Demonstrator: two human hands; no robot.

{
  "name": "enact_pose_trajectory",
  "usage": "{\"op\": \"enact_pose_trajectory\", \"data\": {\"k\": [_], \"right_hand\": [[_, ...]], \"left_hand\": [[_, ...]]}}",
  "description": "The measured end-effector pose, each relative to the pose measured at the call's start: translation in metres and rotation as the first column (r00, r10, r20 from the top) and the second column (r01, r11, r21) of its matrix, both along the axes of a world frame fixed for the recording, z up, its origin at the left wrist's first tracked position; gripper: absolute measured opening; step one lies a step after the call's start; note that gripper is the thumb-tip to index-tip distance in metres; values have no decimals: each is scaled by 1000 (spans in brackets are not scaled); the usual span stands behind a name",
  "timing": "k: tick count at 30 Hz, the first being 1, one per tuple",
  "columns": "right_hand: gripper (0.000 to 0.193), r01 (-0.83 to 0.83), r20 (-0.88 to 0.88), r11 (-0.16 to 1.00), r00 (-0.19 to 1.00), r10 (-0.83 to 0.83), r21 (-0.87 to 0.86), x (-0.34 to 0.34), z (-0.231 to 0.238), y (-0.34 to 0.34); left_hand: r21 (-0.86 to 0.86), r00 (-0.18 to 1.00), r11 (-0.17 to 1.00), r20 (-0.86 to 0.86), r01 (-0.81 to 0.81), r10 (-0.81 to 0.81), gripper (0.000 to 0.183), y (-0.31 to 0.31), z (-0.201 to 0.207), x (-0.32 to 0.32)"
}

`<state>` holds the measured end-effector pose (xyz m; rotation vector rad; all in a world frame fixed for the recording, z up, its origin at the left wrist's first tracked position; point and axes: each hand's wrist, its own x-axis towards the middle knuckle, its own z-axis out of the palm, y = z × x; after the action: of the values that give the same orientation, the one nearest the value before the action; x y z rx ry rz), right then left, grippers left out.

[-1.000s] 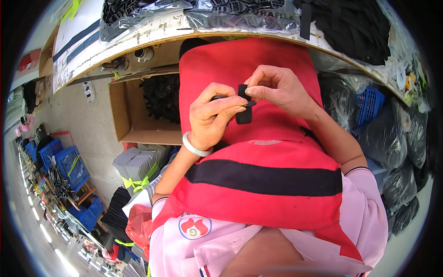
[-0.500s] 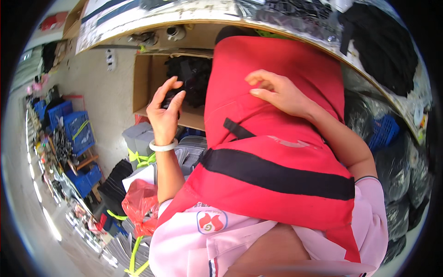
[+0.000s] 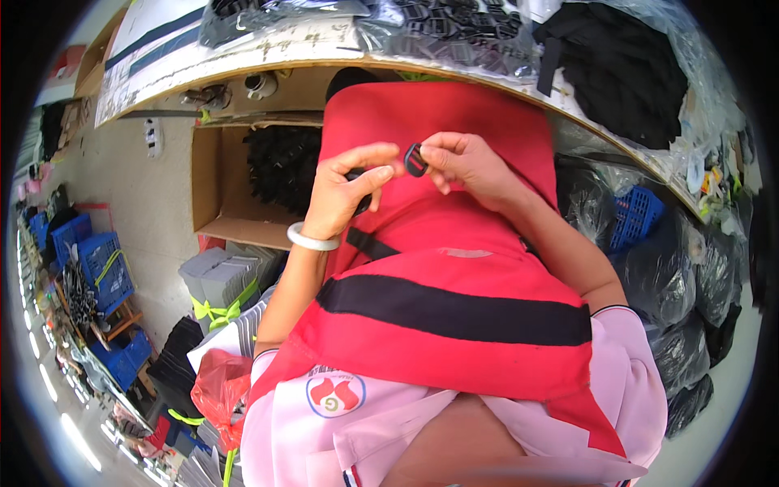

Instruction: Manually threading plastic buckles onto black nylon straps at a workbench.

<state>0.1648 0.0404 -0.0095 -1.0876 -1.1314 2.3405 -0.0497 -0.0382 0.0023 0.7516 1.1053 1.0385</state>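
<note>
Over a red apron, the right hand pinches a black buckle near twelve o'clock; at the buckle's nine, the left hand curls around a dark piece, a black strap lying at seven.

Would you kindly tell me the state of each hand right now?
Left hand: loosely curled, holding small black pieces, shapes unclear.
Right hand: closed, pinching a small black rounded plastic buckle.

black buckle | red apron, black band | white bangle | 3 o'clock: blue basket | 10 o'clock: brown box | 8 o'clock: red bag
</note>
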Motion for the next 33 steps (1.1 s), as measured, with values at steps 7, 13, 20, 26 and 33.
{"op": "enact_pose_trajectory", "data": {"k": [7, 13, 20, 26, 33], "right_hand": [[13, -56, 22, 569, 998, 65, 821, 9, 14, 2], [21, -238, 192, -13, 813, -549, 971, 72, 46, 44], [29, -327, 200, -65, 712, -674, 943, 124, 21, 115], [11, 485, -361, -51, 573, -735, 873, 123, 77, 164], [15, 584, -452, -11, 616, -645, 812, 97, 116, 134]], "left_hand": [[-163, 578, 896, 807, 412, -119, 34, 0, -25, 24], [-335, 596, 920, 788, 204, 155, 25, 12, -36, 27], [-368, 792, 909, 606, 197, 74, 26, 21, -31, 44], [-259, 789, 913, 606, 315, -100, 20, 43, -23, 51], [150, 963, 954, 27, 260, -267, 14, 94, 32, 68]]}}
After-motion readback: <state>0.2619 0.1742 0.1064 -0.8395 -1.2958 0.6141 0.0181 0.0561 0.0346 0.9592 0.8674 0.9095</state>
